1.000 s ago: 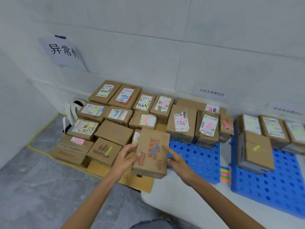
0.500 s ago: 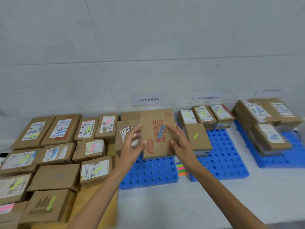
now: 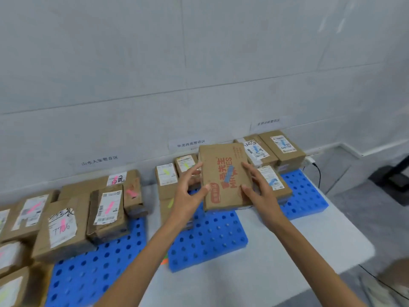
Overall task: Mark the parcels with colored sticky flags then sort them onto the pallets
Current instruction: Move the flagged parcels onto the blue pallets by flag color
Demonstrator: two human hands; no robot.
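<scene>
One wall sign (image 3: 99,160) reads 山水人家暂存区 and the next sign (image 3: 190,143) reads 华龙西苑暂存区; a third sign (image 3: 268,122) is too blurred to read. The held parcel (image 3: 212,165) bears red print, 先生 and "MR…ES" (a blue flag (image 3: 229,173) hides the middle letters). A white label (image 3: 66,234) on a parcel at the left shows handwritten "77" and "6".

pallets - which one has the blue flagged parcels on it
The rightmost pallet: its parcels carry blue flags, like the held parcel. Parcels on the middle pallet show yellow-green flags, those on the left pallet pink.
</scene>
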